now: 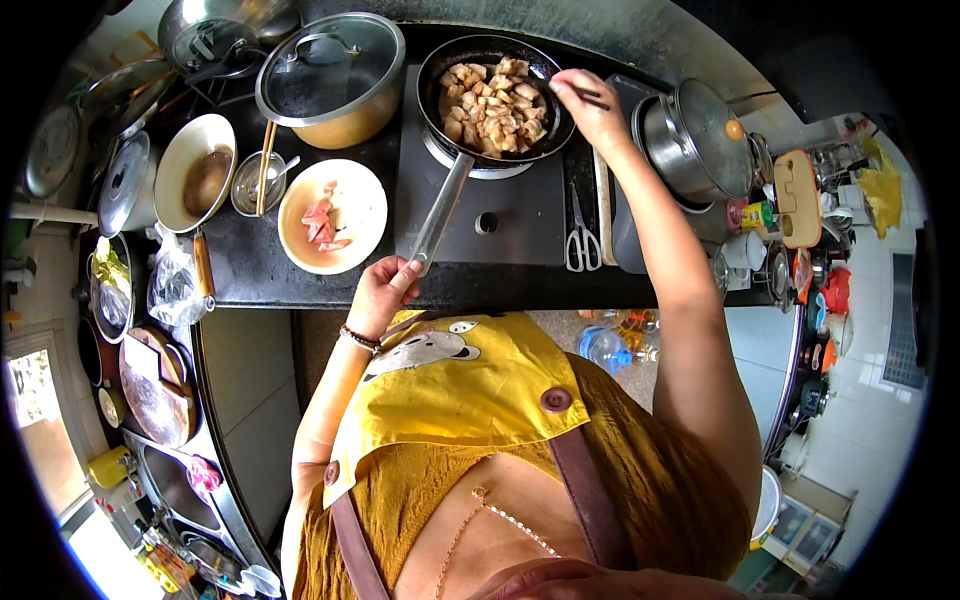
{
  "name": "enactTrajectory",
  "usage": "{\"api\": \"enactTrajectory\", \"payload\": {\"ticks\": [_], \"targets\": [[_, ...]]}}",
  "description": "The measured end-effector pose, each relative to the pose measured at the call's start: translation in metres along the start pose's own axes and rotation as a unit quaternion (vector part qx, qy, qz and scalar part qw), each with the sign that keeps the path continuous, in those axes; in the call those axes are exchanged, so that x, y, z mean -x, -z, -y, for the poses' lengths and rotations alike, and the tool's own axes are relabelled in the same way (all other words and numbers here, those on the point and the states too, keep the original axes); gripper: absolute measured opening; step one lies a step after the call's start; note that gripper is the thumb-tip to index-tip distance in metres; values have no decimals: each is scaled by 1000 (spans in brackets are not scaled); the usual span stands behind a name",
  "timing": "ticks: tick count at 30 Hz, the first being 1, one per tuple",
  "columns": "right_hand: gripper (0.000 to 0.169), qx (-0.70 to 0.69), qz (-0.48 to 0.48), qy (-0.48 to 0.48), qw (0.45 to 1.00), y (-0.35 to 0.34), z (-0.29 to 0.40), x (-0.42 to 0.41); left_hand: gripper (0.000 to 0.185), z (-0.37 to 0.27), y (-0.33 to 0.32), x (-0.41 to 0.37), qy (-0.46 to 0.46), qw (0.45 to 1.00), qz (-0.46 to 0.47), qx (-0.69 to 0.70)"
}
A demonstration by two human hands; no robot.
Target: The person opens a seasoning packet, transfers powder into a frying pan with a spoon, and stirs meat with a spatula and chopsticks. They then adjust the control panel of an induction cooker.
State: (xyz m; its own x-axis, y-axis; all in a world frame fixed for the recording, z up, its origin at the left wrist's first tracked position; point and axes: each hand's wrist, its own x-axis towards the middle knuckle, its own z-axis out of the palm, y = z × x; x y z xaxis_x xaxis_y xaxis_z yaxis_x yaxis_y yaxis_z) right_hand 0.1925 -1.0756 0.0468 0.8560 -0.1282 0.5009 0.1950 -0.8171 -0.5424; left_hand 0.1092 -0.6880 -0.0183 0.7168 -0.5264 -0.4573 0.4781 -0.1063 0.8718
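Note:
My left hand (388, 289) grips the end of the metal handle (444, 214) of a black frying pan (489, 156). The pan sits on the burner of a dark flat cooktop (435, 180). Browned chunks of meat (499, 112) fill much of its middle. My right hand (592, 109) is at the pan's right rim, closed around dark sticks (592, 97) that look like chopsticks; their lower ends are hidden by the hand. Left of the pan handle, a cream bowl (356, 244) holds a few pink raw-looking pieces (320, 223).
A lidded steel pot (334, 124) stands left of the pan, another lidded pot (686, 142) to the right. Scissors (581, 244) lie right of the cooktop. Wooden chopsticks (265, 169) rest across a small glass bowl (251, 187). A handled cream pan (169, 191) is farther left.

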Motion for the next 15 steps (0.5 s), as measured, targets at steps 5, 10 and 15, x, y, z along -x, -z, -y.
{"api": "enactTrajectory", "payload": {"ticks": [5,10,15], "targets": [[10,-23,-85,-19,996,-30,-28,13,23,1,2,-4,9,1000,13,-2],[10,-3,-36,17,999,-22,10,13,23,-1,3,-1,4,1000,7,-11],[8,64,-69,31,995,-12,-20,4,23,-1,3,-2,10,1000,20,-5]]}}
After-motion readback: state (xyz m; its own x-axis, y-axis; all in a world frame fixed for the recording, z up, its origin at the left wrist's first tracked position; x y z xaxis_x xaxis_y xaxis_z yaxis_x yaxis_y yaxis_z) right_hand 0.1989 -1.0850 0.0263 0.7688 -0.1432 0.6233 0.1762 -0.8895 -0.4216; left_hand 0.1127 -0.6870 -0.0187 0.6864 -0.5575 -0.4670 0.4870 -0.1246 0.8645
